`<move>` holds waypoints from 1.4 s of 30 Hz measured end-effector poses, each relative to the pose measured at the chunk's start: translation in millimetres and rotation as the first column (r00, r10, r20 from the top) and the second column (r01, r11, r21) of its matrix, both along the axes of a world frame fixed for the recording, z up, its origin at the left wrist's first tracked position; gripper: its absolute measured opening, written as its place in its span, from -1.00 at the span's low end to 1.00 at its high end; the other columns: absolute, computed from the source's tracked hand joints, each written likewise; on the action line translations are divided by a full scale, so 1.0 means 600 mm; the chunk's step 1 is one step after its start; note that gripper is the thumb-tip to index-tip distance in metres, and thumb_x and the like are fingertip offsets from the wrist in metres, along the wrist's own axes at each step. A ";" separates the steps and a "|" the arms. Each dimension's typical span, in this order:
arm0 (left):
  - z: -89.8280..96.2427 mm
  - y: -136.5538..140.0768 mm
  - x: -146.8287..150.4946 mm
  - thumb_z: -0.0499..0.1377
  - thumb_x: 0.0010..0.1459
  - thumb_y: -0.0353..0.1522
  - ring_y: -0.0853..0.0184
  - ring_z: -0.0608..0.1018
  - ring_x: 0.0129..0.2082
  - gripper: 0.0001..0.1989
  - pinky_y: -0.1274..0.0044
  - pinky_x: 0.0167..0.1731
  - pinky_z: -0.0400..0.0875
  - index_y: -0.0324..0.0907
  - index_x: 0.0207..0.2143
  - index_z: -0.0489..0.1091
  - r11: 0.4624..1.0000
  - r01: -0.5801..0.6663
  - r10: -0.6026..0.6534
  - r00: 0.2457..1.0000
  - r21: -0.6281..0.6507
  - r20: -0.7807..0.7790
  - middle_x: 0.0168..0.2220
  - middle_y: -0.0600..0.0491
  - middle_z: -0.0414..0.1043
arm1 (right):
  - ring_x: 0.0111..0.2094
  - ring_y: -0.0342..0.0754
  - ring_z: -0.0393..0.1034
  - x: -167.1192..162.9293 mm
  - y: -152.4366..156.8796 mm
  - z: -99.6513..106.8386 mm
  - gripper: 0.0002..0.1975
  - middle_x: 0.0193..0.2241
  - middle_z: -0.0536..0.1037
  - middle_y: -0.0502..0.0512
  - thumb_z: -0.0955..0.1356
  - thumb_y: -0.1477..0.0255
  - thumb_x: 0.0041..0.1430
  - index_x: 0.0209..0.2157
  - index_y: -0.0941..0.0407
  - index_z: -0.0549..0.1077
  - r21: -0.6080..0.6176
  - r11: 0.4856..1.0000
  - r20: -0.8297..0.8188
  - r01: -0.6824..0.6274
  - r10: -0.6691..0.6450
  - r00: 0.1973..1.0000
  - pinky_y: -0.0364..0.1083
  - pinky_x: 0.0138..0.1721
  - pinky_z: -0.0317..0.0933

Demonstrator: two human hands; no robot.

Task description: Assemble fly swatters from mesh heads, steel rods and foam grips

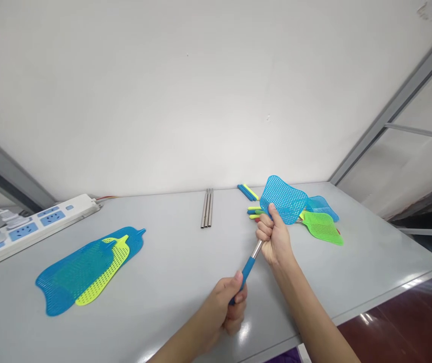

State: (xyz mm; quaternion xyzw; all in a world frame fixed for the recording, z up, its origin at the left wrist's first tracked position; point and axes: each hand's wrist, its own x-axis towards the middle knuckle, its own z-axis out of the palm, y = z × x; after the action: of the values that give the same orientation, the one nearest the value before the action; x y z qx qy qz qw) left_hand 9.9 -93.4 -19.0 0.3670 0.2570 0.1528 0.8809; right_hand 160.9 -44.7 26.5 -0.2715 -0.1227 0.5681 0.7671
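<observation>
A blue fly swatter (284, 197) is held up slantwise over the front middle of the table. My left hand (233, 302) is wrapped round its blue handle (248, 267). My right hand (274, 234) grips higher up, where the metal shaft (257, 248) meets the mesh head, with the thumb on the head's base. Behind my right hand lie other fly swatters with a green mesh head (322, 228) and a blue mesh head (323, 205), their handles partly hidden.
Loose blue and yellow mesh heads (83, 267) overlap on the left of the grey table (170, 262). Metal tubes (206, 209) lie side by side near the wall. Loose blue and yellow handles (246, 192) are to their right. A power strip (38, 224) runs along the left edge.
</observation>
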 end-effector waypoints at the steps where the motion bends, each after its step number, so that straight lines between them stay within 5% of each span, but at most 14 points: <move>1: 0.002 0.003 -0.002 -0.11 0.03 -0.02 0.58 -0.17 -0.82 -0.58 0.65 -0.79 -0.25 -0.16 -0.62 0.00 0.997 0.025 -0.023 0.999 -0.067 0.031 -0.81 0.30 -0.24 | -0.78 -0.35 -0.37 0.000 0.000 -0.002 -0.64 -0.76 -0.15 -0.24 0.32 0.35 -0.06 -0.63 0.12 0.00 -0.001 1.000 -0.006 0.003 -0.003 1.000 -0.31 -0.83 -0.40; 7: 0.006 0.016 -0.013 -0.12 0.09 -0.11 0.58 -0.18 -0.84 -0.62 0.66 -0.80 -0.24 -0.18 -0.63 0.00 0.956 0.116 -0.084 0.988 -0.269 0.127 -0.82 0.30 -0.27 | -0.79 -0.35 -0.35 0.000 0.002 -0.009 -0.68 -0.75 -0.16 -0.23 0.29 0.36 -0.01 -0.63 0.13 0.03 0.022 1.000 -0.062 -0.013 0.014 0.998 -0.32 -0.83 -0.39; 16: 0.014 0.005 -0.004 -0.03 0.06 -0.14 0.56 0.21 -0.72 -0.73 0.63 -0.65 0.15 -0.17 -0.42 0.12 0.987 0.156 -0.158 0.980 0.028 0.120 -0.61 0.22 0.05 | -0.79 -0.33 -0.28 -0.012 -0.005 -0.014 -0.86 -0.75 -0.09 -0.20 0.22 0.39 0.08 -0.43 0.18 0.29 0.065 0.951 -0.053 -0.302 0.306 0.951 -0.33 -0.84 -0.29; 20: 0.016 0.003 0.001 -0.06 0.02 -0.05 0.62 -0.02 -0.75 -0.65 0.71 -0.74 -0.08 -0.17 -0.46 0.10 0.998 0.007 0.000 0.993 0.061 -0.120 -0.64 0.26 -0.06 | -0.77 -0.33 -0.18 -0.017 -0.007 -0.008 -0.76 -0.73 -0.03 -0.18 0.22 0.32 0.07 -0.27 0.17 0.33 0.089 0.942 0.009 -0.324 0.325 0.946 -0.34 -0.78 -0.13; 24: 0.027 0.004 0.006 -0.19 -0.03 0.07 0.61 -0.15 -0.79 -0.54 0.69 -0.80 -0.30 -0.15 -0.55 0.01 0.998 -0.062 0.065 0.973 0.018 -0.223 -0.72 0.28 -0.15 | -0.78 -0.33 -0.30 -0.025 -0.005 -0.006 -0.67 -0.75 -0.15 -0.21 0.23 0.20 0.03 -0.27 0.15 0.34 0.029 0.963 0.017 -0.268 0.268 0.963 -0.32 -0.82 -0.31; 32: 0.040 0.012 -0.006 -0.14 0.02 0.01 0.59 -0.21 -0.79 -0.58 0.71 -0.86 -0.34 -0.16 -0.57 0.03 0.981 0.096 -0.098 0.995 -0.171 -0.002 -0.74 0.28 -0.22 | -0.77 -0.31 -0.39 -0.034 -0.012 -0.011 -0.70 -0.75 -0.23 -0.22 0.24 0.19 0.00 -0.30 0.09 0.33 -0.037 0.978 -0.012 -0.203 0.203 0.979 -0.30 -0.82 -0.41; 42: 0.016 0.028 -0.016 -0.18 0.15 -0.19 0.59 -0.24 -0.82 -0.66 0.74 -0.91 -0.34 -0.19 -0.60 0.04 0.842 0.308 -0.141 0.919 -0.444 0.369 -0.78 0.27 -0.20 | -0.80 -0.32 -0.35 -0.042 -0.019 -0.012 -0.70 -0.76 -0.21 -0.22 0.24 0.18 0.01 -0.29 0.07 0.34 -0.029 0.979 -0.006 -0.200 0.200 0.980 -0.32 -0.84 -0.36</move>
State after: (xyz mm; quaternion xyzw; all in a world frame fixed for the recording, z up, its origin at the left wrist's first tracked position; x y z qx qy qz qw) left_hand 0.5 -76.5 -9.5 0.1280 0.0947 0.0342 0.9866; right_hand 135.7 -55.9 19.3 -0.2681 -0.1398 0.6445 0.7023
